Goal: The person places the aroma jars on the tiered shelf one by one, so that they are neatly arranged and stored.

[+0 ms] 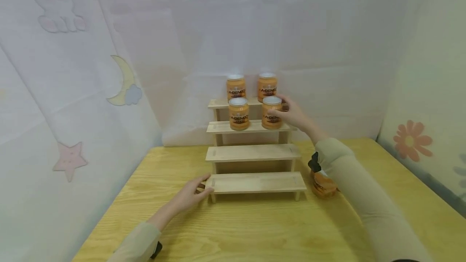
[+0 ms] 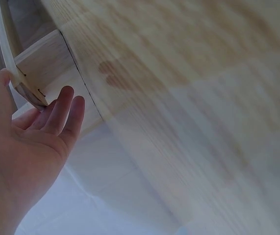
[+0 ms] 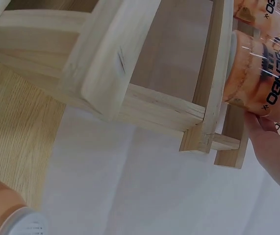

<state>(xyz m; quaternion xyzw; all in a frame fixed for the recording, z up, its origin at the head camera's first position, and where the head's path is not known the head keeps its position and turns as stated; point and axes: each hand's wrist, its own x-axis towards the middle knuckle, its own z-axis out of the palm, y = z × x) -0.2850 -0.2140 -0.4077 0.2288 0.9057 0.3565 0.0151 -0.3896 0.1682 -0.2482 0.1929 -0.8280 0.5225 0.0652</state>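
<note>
A stepped wooden rack [image 1: 251, 153] stands on the table, its shelves rising toward the back. My right hand [image 1: 293, 114] grips an orange-labelled jar [image 1: 272, 118] with a white lid at the right of the second shelf from the top. In the right wrist view, thumb and fingers reach round this jar [image 3: 257, 73], which stands on the shelf. Another such jar [image 1: 239, 117] is to its left, and two more, a left jar [image 1: 236, 88] and a right jar [image 1: 267, 86], stand on the top shelf. My left hand [image 1: 191, 193] pinches the lowest shelf's left end [image 2: 27, 90].
Partly behind my right forearm, another orange jar [image 1: 322, 185] is on the table [image 1: 255, 229], right of the rack; the right wrist view shows its white lid [image 3: 24, 223]. Pale cloth [image 1: 204, 43] hangs behind and at both sides.
</note>
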